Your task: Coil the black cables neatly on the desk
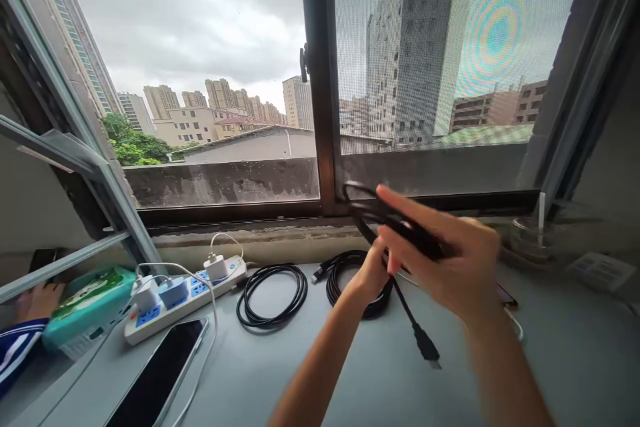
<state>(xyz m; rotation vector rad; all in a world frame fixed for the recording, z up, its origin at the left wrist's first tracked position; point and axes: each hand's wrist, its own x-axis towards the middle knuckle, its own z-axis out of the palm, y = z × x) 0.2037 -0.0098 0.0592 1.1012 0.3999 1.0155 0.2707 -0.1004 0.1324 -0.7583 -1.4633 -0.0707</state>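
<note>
Above the desk, my right hand (453,257) is closed around a looped bundle of black cable (367,230), blurred by motion. My left hand (371,273) grips the same cable just below and left of it, its fingers partly hidden behind the right hand. One cable end hangs down between my forearms, with a black plug (426,343) that looks like HDMI. Behind the left hand lies a second coiled black cable (336,287), partly covered, its plug pointing left. Farther left, another black cable (273,328) rests in a neat round coil.
A white power strip (185,307) with chargers and white cords stands at left, near a dark-screened phone (160,373). Beyond are a green tissue pack (93,310) and another person's sleeve (20,350). The window sill (280,243) bounds the desk; a cup (531,240) stands at right.
</note>
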